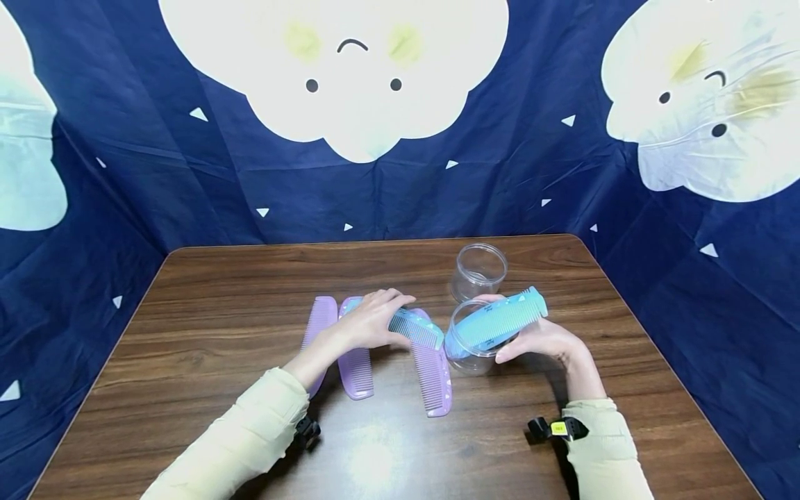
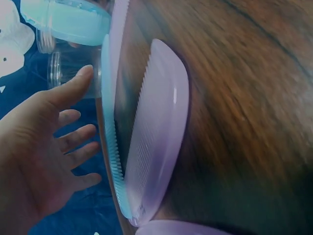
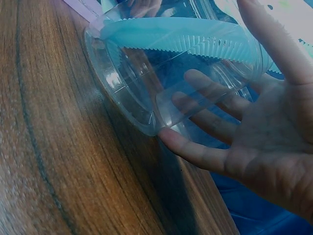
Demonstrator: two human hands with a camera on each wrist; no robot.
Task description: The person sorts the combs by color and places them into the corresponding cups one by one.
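Three purple combs [image 1: 358,378] lay left; the right hand [image 1: 542,338] curved fingers round the near jar [image 1: 470,362], the left hand [image 1: 369,323], fingers spread, gripped nothing.

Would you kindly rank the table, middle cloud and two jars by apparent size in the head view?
1. Table
2. Middle cloud
3. Front jar and rear jar: nearness makes their order unsure.
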